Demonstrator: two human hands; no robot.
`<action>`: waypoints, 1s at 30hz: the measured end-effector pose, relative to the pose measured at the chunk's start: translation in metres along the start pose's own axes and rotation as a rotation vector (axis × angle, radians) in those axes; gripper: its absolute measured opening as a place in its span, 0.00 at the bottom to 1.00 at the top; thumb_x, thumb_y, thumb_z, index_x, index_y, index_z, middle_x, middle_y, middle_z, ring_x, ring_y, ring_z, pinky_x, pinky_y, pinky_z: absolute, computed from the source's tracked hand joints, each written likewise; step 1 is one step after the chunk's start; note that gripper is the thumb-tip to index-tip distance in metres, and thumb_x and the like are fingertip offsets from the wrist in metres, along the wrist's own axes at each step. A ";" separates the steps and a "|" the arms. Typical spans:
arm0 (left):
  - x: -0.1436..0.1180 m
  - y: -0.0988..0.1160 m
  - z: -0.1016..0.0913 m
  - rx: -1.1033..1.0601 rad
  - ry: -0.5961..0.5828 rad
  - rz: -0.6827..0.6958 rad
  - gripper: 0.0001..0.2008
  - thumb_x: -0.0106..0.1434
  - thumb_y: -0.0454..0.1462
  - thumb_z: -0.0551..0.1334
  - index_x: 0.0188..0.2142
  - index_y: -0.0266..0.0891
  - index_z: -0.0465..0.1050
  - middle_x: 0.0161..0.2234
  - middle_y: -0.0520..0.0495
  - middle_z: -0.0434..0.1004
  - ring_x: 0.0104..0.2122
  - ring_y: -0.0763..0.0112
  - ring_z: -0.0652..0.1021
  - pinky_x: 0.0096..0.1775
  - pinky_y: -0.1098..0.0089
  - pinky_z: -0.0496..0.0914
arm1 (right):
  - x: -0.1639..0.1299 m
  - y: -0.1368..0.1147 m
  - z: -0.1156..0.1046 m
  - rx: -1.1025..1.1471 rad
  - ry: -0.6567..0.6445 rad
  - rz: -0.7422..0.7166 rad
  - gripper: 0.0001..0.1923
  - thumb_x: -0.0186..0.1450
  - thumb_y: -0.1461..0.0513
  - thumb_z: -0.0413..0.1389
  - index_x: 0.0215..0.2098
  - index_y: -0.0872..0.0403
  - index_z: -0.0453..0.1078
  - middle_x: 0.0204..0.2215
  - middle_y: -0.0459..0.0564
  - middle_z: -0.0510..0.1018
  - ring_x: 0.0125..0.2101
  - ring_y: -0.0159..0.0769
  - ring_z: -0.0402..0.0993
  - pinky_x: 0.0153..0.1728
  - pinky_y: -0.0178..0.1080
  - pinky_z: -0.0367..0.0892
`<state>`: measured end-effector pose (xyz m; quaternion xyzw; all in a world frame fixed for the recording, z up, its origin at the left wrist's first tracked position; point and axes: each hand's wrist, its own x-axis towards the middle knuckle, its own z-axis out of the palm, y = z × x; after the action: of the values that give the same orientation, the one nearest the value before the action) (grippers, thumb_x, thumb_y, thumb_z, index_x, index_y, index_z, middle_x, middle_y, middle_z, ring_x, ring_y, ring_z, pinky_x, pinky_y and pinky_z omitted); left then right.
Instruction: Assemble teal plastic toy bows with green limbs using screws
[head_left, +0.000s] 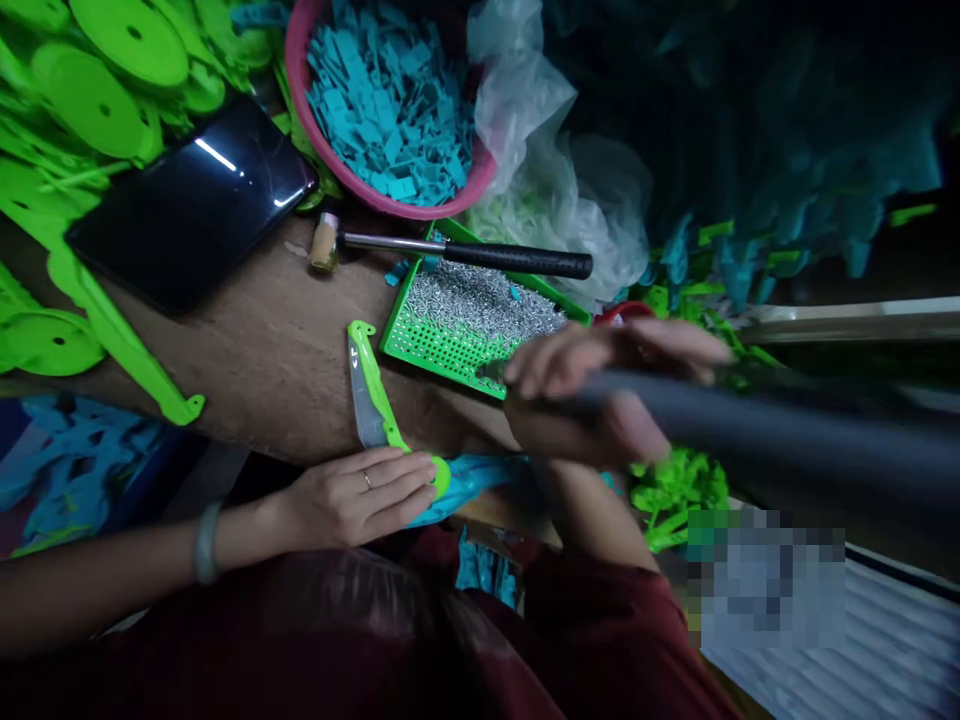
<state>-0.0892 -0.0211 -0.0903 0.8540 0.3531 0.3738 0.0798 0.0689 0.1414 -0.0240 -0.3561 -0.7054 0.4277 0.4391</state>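
Note:
My left hand (364,497), with a ring on one finger, is closed over the lower end of a long bright green plastic part (384,400). A grey blade-shaped strip (365,400) runs along that part's left side. Beneath and to the right of my fingers lies a blue plastic piece (480,480); whether it is joined to the green part is hidden. Raised further right, my right hand (592,390) has its fingers curled around a dark, long, rod-shaped tool (750,425), blurred by motion. The tool's exact kind cannot be made out.
A green perforated tray (442,345) holds many small metal pins, with a hammer (465,250) lying across it. Behind stands a pink tub (300,90) of blue pieces, beside a clear plastic bag (525,100). A dark tablet (195,210) and piled green parts (90,100) lie left.

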 end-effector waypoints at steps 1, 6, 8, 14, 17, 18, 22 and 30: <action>0.000 0.002 0.002 -0.006 0.003 0.003 0.14 0.69 0.30 0.56 0.53 0.32 0.72 0.54 0.42 0.77 0.57 0.64 0.75 0.58 0.64 0.72 | 0.010 0.008 0.005 0.074 0.097 -0.078 0.17 0.63 0.42 0.49 0.42 0.41 0.60 0.15 0.35 0.54 0.12 0.31 0.56 0.14 0.34 0.62; 0.000 0.006 0.007 -0.015 -0.001 0.018 0.13 0.69 0.30 0.57 0.49 0.32 0.75 0.54 0.44 0.77 0.57 0.65 0.75 0.57 0.65 0.73 | 0.026 0.034 0.031 0.310 0.196 -0.240 0.11 0.62 0.54 0.55 0.41 0.46 0.62 0.16 0.34 0.59 0.12 0.27 0.57 0.12 0.30 0.60; 0.000 0.005 0.007 -0.009 0.009 0.026 0.12 0.69 0.31 0.57 0.49 0.33 0.76 0.54 0.44 0.77 0.57 0.66 0.75 0.56 0.66 0.73 | 0.024 0.035 0.032 0.337 0.157 -0.236 0.11 0.61 0.55 0.55 0.41 0.46 0.62 0.15 0.34 0.60 0.12 0.27 0.59 0.12 0.30 0.61; 0.001 0.004 0.006 0.003 0.022 0.025 0.12 0.68 0.31 0.58 0.48 0.33 0.77 0.53 0.45 0.78 0.56 0.65 0.75 0.54 0.67 0.75 | 0.019 0.034 0.027 0.348 0.129 -0.194 0.11 0.61 0.54 0.55 0.40 0.46 0.60 0.16 0.34 0.60 0.13 0.28 0.60 0.14 0.31 0.61; 0.001 0.004 0.006 0.010 0.020 0.036 0.12 0.68 0.31 0.58 0.49 0.31 0.76 0.53 0.44 0.78 0.55 0.65 0.76 0.54 0.66 0.75 | 0.020 0.035 0.029 0.342 0.177 -0.172 0.11 0.61 0.54 0.55 0.40 0.46 0.60 0.16 0.34 0.60 0.13 0.28 0.59 0.13 0.31 0.60; 0.000 0.004 0.006 0.012 0.018 0.037 0.12 0.68 0.31 0.58 0.49 0.31 0.76 0.53 0.43 0.78 0.55 0.65 0.76 0.54 0.66 0.75 | 0.020 0.035 0.029 0.329 0.193 -0.177 0.11 0.61 0.54 0.55 0.40 0.46 0.60 0.16 0.34 0.59 0.12 0.28 0.58 0.13 0.31 0.59; -0.002 0.005 0.009 0.007 0.025 0.035 0.13 0.68 0.31 0.59 0.50 0.31 0.75 0.54 0.43 0.77 0.56 0.64 0.75 0.55 0.65 0.74 | 0.019 0.033 0.030 0.315 0.170 -0.216 0.11 0.60 0.56 0.53 0.41 0.46 0.61 0.15 0.34 0.59 0.12 0.29 0.58 0.12 0.31 0.59; -0.007 0.006 0.013 0.037 0.022 0.051 0.14 0.69 0.32 0.58 0.51 0.32 0.75 0.55 0.44 0.76 0.58 0.64 0.73 0.58 0.66 0.71 | 0.020 0.037 0.031 0.355 0.156 -0.180 0.10 0.60 0.57 0.55 0.40 0.46 0.62 0.15 0.35 0.62 0.14 0.29 0.61 0.14 0.31 0.63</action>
<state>-0.0805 -0.0286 -0.1013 0.8598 0.3390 0.3785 0.0504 0.0379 0.1643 -0.0591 -0.2409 -0.6118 0.4752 0.5847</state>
